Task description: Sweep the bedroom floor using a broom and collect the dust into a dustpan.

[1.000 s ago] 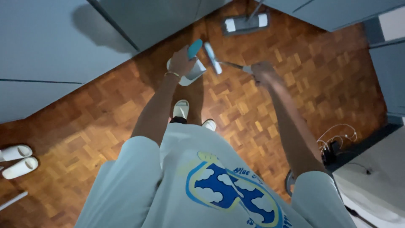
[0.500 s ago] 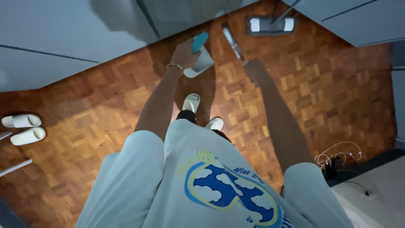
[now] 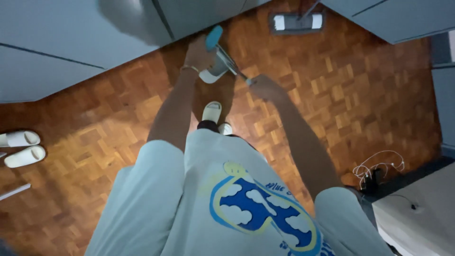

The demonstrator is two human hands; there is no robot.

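While the view has swung since a second ago, I see the mop pole (image 3: pixel 231 63) now lying in a steeper slant between the two hands, and the mop head (image 3: pixel 297 22) sitting higher and further right in the picture, close under the grey cabinets (image 3: pixel 71 42). My left hand (image 3: pixel 199 53) is clenched round the upper part of the pole, near the teal grip (image 3: pixel 214 37) and a pale plastic piece (image 3: pixel 214 73) just below it. My right hand (image 3: pixel 266 88) grasps the thin metal shaft lower down, fingers closed over it. Both arms reach out further than before, so I judge the mopping stroke is pushing away from the body.

The floor (image 3: pixel 360 95) is glossy parquet in small brown blocks. The mop head is a flat grey rectangle with white ends. Two pale slippers (image 3: pixel 21 147) lie well off to the left, and a tangle of thin white cable (image 3: pixel 379 168) sits near a white block at the right.
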